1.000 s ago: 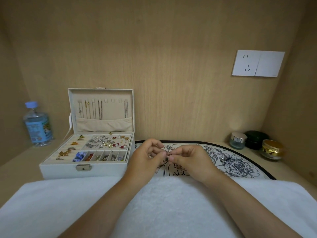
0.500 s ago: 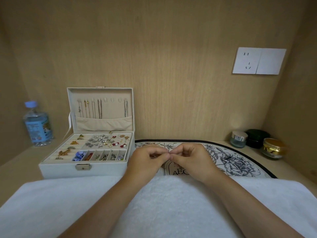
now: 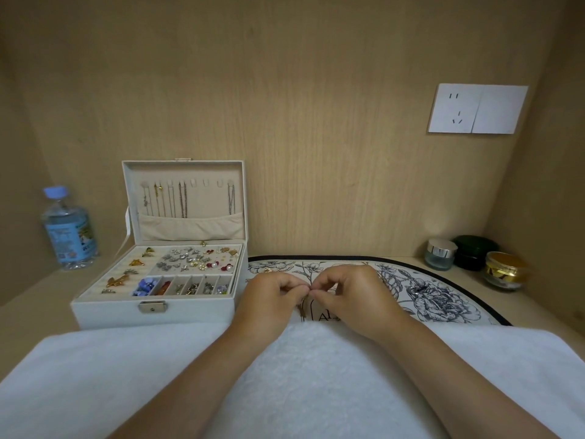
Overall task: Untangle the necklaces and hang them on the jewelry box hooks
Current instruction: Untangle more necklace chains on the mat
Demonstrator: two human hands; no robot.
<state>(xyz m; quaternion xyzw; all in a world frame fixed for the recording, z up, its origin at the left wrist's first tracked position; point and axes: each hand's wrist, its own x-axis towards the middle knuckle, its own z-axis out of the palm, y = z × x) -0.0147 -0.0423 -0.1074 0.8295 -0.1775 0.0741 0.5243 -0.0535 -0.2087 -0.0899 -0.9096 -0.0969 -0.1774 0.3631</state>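
Observation:
My left hand (image 3: 272, 296) and my right hand (image 3: 354, 296) meet fingertip to fingertip over the floral mat (image 3: 443, 299), both pinching a thin necklace (image 3: 303, 309) whose chain dangles a little below the fingers. Most of the chain is hidden by my fingers. To the left stands the open white jewelry box (image 3: 152, 315). Its raised lid (image 3: 183, 172) carries a row of hooks, several with necklaces (image 3: 182, 201) hanging into the beige pocket. A few hooks toward the right are bare. Small pieces of jewelry lie on the mat at the right (image 3: 419, 288).
A water bottle (image 3: 68, 229) stands left of the box. Three cosmetic jars (image 3: 474, 258) sit in the right back corner. A white towel (image 3: 316, 375) covers the front under my forearms. Wooden walls close in at the back and both sides; a socket plate (image 3: 476, 109) is on the back wall.
My fingertips have come closer together and shifted slightly on the necklace; the hands stay in the same spot over the mat.

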